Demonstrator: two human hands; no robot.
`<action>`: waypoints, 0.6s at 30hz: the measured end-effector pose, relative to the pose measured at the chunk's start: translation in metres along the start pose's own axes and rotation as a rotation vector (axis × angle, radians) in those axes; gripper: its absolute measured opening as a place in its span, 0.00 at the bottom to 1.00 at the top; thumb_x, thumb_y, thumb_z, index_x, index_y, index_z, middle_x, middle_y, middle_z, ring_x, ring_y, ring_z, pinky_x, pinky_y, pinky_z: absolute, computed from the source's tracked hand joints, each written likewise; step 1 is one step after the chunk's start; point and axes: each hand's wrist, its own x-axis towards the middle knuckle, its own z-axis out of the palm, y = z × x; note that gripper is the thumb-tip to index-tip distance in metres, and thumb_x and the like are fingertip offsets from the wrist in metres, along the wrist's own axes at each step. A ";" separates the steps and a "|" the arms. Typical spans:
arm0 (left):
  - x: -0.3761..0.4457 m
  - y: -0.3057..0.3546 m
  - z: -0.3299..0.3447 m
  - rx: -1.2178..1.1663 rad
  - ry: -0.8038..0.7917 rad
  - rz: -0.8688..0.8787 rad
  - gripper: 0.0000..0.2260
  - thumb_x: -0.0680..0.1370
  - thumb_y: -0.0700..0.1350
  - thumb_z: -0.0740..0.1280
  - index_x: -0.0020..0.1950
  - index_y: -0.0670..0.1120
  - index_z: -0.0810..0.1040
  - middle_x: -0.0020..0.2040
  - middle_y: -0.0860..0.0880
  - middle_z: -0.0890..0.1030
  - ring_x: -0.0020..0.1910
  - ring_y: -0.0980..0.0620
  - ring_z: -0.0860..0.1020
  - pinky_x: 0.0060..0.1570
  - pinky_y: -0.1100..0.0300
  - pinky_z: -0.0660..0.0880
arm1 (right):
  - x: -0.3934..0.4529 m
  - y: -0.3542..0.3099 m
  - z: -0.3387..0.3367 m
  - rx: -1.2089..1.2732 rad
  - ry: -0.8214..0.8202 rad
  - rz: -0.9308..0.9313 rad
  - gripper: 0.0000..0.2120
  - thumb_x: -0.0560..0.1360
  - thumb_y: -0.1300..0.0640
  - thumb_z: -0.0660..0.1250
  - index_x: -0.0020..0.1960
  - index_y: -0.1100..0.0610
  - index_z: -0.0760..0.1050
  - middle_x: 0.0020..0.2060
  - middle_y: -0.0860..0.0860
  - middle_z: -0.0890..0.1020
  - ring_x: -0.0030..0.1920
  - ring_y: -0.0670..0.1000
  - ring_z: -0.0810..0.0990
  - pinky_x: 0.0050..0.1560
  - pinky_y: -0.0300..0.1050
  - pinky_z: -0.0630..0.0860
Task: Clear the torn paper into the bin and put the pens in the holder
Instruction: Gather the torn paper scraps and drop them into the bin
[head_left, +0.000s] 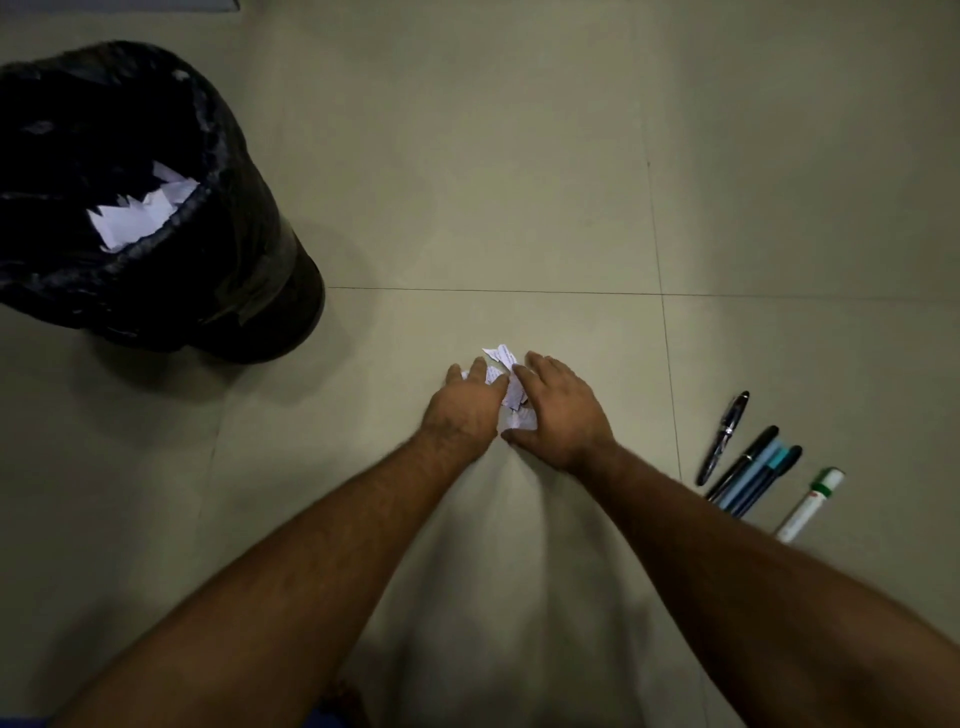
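Below me lies a pale greenish tiled floor (519, 182), thin grout lines crossing right of centre, dimly lit, shadowed along the lower frame.

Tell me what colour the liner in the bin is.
Black: the bin liner shows it best in the head view, with white paper scraps inside.

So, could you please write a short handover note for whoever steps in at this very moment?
Left hand and right hand: both cupped around the torn paper pile on the floor; no firm grip visible.
Bin, far left, already holds some paper scraps.
Pens and a white marker lie on the floor to the right, untouched.
No holder in view.
Left: bin this pile, then collect the pens.
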 end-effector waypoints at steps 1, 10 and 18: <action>0.000 -0.002 0.003 -0.005 0.050 0.013 0.27 0.78 0.49 0.66 0.76 0.52 0.62 0.77 0.44 0.60 0.72 0.36 0.63 0.62 0.50 0.71 | 0.002 -0.001 -0.001 -0.019 0.041 -0.007 0.43 0.66 0.35 0.64 0.74 0.59 0.67 0.71 0.60 0.71 0.67 0.62 0.72 0.65 0.55 0.70; -0.003 -0.007 0.012 -0.162 0.210 -0.050 0.30 0.75 0.49 0.69 0.75 0.50 0.62 0.66 0.43 0.71 0.62 0.42 0.71 0.56 0.52 0.74 | 0.017 -0.013 -0.015 0.032 -0.045 0.181 0.43 0.64 0.37 0.74 0.75 0.45 0.61 0.57 0.56 0.71 0.52 0.60 0.76 0.48 0.51 0.77; 0.002 0.008 0.014 -0.118 0.291 -0.088 0.19 0.82 0.47 0.59 0.73 0.49 0.68 0.66 0.48 0.74 0.59 0.44 0.74 0.51 0.54 0.75 | 0.021 -0.022 -0.009 0.208 -0.001 0.153 0.16 0.77 0.51 0.65 0.64 0.52 0.78 0.52 0.58 0.74 0.47 0.60 0.78 0.45 0.47 0.76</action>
